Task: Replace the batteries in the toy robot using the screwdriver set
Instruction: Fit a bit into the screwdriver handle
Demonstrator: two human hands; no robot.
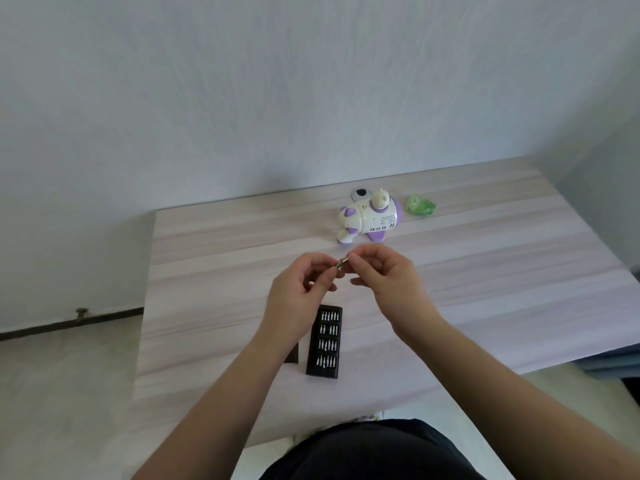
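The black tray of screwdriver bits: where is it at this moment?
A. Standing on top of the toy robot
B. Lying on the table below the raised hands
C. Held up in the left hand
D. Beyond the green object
B: the black tray of screwdriver bits lies flat on the pale wood-grain table, nearer the person than both hands, which pinch a small metal piece above it.

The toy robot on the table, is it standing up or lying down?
Lying down. The white and purple toy robot rests on its side on the table, feet toward the left, with no hand touching it.
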